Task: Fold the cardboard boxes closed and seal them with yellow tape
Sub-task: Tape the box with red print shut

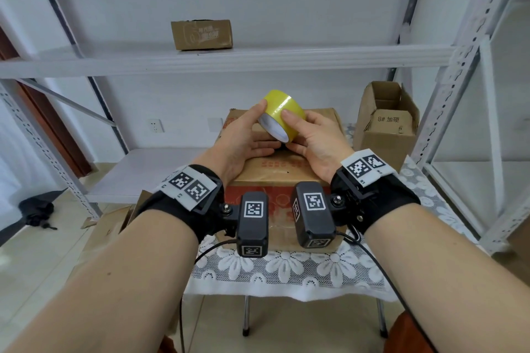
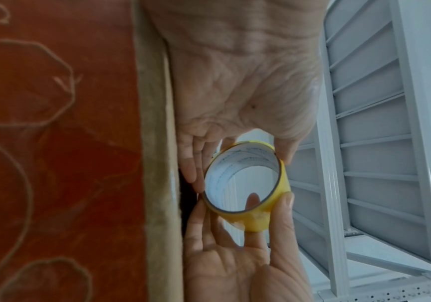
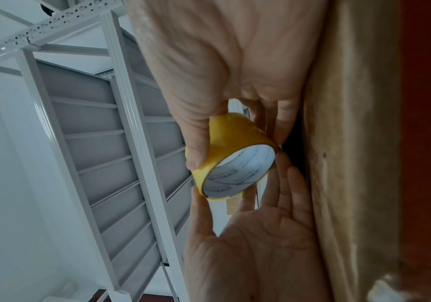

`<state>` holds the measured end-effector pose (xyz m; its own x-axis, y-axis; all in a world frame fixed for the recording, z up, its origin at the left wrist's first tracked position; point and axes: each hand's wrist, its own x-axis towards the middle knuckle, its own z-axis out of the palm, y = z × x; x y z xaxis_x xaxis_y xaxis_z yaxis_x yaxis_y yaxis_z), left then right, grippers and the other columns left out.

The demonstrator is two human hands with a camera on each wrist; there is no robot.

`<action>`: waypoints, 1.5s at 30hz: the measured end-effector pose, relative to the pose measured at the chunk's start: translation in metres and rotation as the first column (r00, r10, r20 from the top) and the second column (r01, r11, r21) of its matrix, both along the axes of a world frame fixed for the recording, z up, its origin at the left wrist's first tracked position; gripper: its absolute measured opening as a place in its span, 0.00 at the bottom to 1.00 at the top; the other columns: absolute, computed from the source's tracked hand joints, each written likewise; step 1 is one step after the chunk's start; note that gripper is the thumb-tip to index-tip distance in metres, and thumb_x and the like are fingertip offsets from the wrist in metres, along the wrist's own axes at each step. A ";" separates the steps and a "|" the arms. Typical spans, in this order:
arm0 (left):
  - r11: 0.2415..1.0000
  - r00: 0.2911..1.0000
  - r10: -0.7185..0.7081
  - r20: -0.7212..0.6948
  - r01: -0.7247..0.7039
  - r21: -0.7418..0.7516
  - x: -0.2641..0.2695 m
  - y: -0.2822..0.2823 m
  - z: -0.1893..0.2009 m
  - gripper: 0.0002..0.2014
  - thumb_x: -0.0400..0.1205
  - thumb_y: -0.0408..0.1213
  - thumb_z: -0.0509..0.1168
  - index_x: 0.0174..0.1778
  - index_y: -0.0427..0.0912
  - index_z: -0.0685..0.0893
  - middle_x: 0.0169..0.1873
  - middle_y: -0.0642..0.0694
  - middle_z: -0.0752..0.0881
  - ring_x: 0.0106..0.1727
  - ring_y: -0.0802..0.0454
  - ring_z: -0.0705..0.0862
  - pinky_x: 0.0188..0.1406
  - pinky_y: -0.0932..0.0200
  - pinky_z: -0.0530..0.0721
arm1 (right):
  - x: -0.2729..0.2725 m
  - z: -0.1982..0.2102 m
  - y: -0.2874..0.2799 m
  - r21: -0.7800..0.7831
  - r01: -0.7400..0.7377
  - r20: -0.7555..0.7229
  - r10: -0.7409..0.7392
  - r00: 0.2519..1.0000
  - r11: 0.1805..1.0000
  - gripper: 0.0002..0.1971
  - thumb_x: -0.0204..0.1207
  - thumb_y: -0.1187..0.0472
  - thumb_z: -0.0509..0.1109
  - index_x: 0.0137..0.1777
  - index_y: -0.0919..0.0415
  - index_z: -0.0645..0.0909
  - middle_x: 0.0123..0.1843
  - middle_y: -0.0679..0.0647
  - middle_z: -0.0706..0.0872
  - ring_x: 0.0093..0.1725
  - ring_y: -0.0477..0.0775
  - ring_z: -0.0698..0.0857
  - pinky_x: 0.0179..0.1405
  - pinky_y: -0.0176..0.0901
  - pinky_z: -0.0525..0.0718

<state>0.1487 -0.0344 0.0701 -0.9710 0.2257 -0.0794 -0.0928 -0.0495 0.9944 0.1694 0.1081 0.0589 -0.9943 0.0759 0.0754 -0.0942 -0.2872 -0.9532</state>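
Observation:
Both hands hold a yellow tape roll [image 1: 282, 107] just above a closed cardboard box with red print [image 1: 284, 172]. My left hand [image 1: 259, 129] pinches the roll from the left, thumb on the top and fingers underneath. My right hand [image 1: 291, 132] pinches it from the right, thumb pressed on the yellow band and fingers below. In the left wrist view the roll [image 2: 255, 220] shows its white core, with the box [image 2: 54, 143] alongside. The right wrist view has the roll [image 3: 232, 130] between both thumbs, and a short pale tape end sticks out beneath it.
The box stands on a small table with a lace cloth [image 1: 286, 266]. An open brown box [image 1: 387, 123] with raised flaps stands at the right. Another small box [image 1: 202, 34] sits on the grey metal shelving [image 1: 229, 61]. Flat cardboard [image 1: 114, 223] and a black umbrella [image 1: 34, 209] lie left.

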 end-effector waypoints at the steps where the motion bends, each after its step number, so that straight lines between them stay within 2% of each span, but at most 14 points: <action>1: 1.000 1.000 -0.002 0.010 0.002 0.008 0.000 0.000 0.001 0.29 0.83 0.61 0.59 0.71 0.43 0.77 0.52 0.35 0.90 0.51 0.43 0.90 0.49 0.55 0.87 | 0.000 0.000 0.000 -0.004 -0.009 -0.002 0.009 1.000 1.000 0.06 0.75 0.58 0.74 0.49 0.58 0.81 0.52 0.56 0.87 0.52 0.52 0.86 0.50 0.43 0.84; 8: 0.999 0.998 -0.014 0.058 0.011 0.048 -0.002 -0.002 0.001 0.33 0.85 0.63 0.52 0.78 0.41 0.70 0.52 0.33 0.89 0.42 0.45 0.92 0.35 0.58 0.88 | 0.000 -0.002 0.002 -0.070 -0.072 -0.028 0.071 0.997 0.995 0.08 0.77 0.64 0.72 0.54 0.59 0.81 0.50 0.53 0.87 0.54 0.53 0.85 0.61 0.50 0.83; 13: 0.998 0.997 -0.023 0.070 0.019 0.060 -0.002 -0.002 0.003 0.33 0.86 0.62 0.49 0.76 0.40 0.72 0.50 0.34 0.89 0.43 0.43 0.91 0.36 0.57 0.88 | 0.000 -0.002 0.003 -0.111 -0.113 -0.038 0.109 0.993 0.987 0.08 0.78 0.66 0.69 0.54 0.56 0.82 0.50 0.51 0.87 0.56 0.54 0.85 0.65 0.52 0.80; 19: 0.996 0.996 -0.011 0.091 0.003 0.086 -0.003 -0.003 0.004 0.35 0.85 0.65 0.47 0.74 0.39 0.74 0.49 0.34 0.89 0.42 0.42 0.90 0.36 0.56 0.88 | -0.003 -0.004 0.002 -0.143 -0.102 -0.024 0.100 0.995 0.985 0.09 0.78 0.68 0.69 0.56 0.58 0.81 0.54 0.56 0.87 0.61 0.59 0.84 0.65 0.52 0.80; 23: 1.000 1.000 -0.016 0.025 0.016 0.004 -0.001 -0.001 0.002 0.30 0.85 0.65 0.47 0.59 0.43 0.81 0.47 0.37 0.90 0.46 0.44 0.90 0.44 0.56 0.87 | -0.001 -0.002 0.002 -0.129 -0.073 0.003 0.074 0.997 0.989 0.03 0.77 0.63 0.72 0.45 0.58 0.79 0.48 0.56 0.85 0.55 0.58 0.84 0.60 0.49 0.82; 25: 0.999 1.000 -0.029 0.001 0.029 -0.025 0.001 0.001 0.001 0.28 0.85 0.65 0.48 0.54 0.46 0.81 0.48 0.37 0.90 0.48 0.45 0.89 0.48 0.55 0.86 | -0.001 -0.001 0.002 -0.137 -0.050 0.024 0.054 0.998 0.989 0.08 0.76 0.58 0.72 0.40 0.57 0.77 0.45 0.54 0.85 0.53 0.56 0.84 0.59 0.49 0.82; 27: 0.998 0.999 -0.040 -0.011 0.040 -0.038 0.003 0.001 0.001 0.26 0.85 0.64 0.49 0.53 0.47 0.81 0.46 0.38 0.91 0.47 0.45 0.89 0.49 0.55 0.86 | -0.002 -0.001 0.003 -0.140 -0.031 0.040 0.037 0.999 0.990 0.11 0.75 0.53 0.73 0.39 0.56 0.75 0.44 0.53 0.86 0.51 0.55 0.84 0.58 0.49 0.82; 29: 0.999 0.999 -0.050 -0.001 0.050 -0.018 0.002 -0.001 0.001 0.27 0.85 0.64 0.49 0.56 0.45 0.81 0.46 0.38 0.91 0.46 0.46 0.89 0.47 0.55 0.85 | -0.002 -0.001 0.003 -0.153 -0.029 0.035 0.035 0.999 0.988 0.10 0.75 0.54 0.73 0.40 0.58 0.77 0.45 0.54 0.86 0.52 0.56 0.84 0.58 0.50 0.83; 32: 0.996 0.997 -0.058 0.053 0.054 0.071 0.000 -0.004 0.003 0.31 0.86 0.63 0.47 0.67 0.40 0.77 0.50 0.36 0.89 0.47 0.43 0.89 0.45 0.54 0.86 | -0.001 -0.001 0.003 -0.186 -0.051 0.008 0.053 0.999 0.981 0.04 0.77 0.61 0.71 0.43 0.61 0.82 0.48 0.57 0.87 0.55 0.59 0.84 0.61 0.51 0.83; 35: 0.991 0.995 -0.064 0.079 0.055 0.121 -0.002 -0.007 0.004 0.33 0.86 0.64 0.46 0.70 0.40 0.75 0.54 0.33 0.87 0.51 0.40 0.88 0.48 0.52 0.86 | -0.001 -0.001 0.004 -0.191 -0.068 -0.005 0.068 0.998 0.979 0.02 0.77 0.64 0.70 0.47 0.61 0.83 0.48 0.56 0.88 0.53 0.59 0.85 0.57 0.48 0.84; 37: 0.991 0.995 -0.079 0.053 0.073 0.115 -0.002 -0.007 0.003 0.30 0.85 0.64 0.47 0.70 0.44 0.76 0.54 0.34 0.88 0.52 0.41 0.88 0.50 0.53 0.86 | 0.000 -0.001 0.003 -0.172 -0.061 0.008 0.063 0.998 0.983 0.02 0.77 0.62 0.71 0.46 0.59 0.82 0.47 0.54 0.87 0.51 0.57 0.85 0.53 0.45 0.84; 40: 0.989 0.993 -0.119 0.029 0.116 0.094 -0.001 -0.008 0.001 0.26 0.83 0.62 0.57 0.67 0.47 0.77 0.55 0.34 0.89 0.55 0.41 0.88 0.54 0.53 0.86 | 0.000 0.000 0.003 -0.165 -0.027 0.035 0.033 0.999 0.986 0.06 0.77 0.57 0.72 0.41 0.56 0.78 0.44 0.52 0.86 0.50 0.54 0.85 0.56 0.47 0.82; 43: 0.989 0.993 -0.115 0.004 0.114 0.097 -0.001 -0.010 -0.001 0.30 0.75 0.55 0.71 0.68 0.42 0.78 0.59 0.33 0.87 0.60 0.41 0.88 0.58 0.52 0.86 | 0.000 0.000 0.005 -0.166 0.035 0.050 -0.027 0.998 0.986 0.11 0.75 0.54 0.73 0.37 0.54 0.75 0.43 0.50 0.85 0.48 0.52 0.83 0.53 0.46 0.80; 45: 0.992 0.995 -0.095 -0.038 0.098 0.079 -0.001 -0.010 -0.003 0.30 0.70 0.49 0.74 0.65 0.38 0.79 0.61 0.36 0.87 0.61 0.42 0.87 0.59 0.54 0.86 | -0.001 0.000 0.005 -0.146 0.067 0.042 -0.061 0.997 0.987 0.11 0.73 0.53 0.75 0.37 0.53 0.75 0.43 0.50 0.85 0.49 0.52 0.83 0.53 0.45 0.79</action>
<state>0.1473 -0.0448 0.0673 -0.9461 0.3230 -0.0245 -0.0674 -0.1224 0.9902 0.1687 0.1130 0.0592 -0.9889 0.1469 0.0220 -0.0824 -0.4191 -0.9042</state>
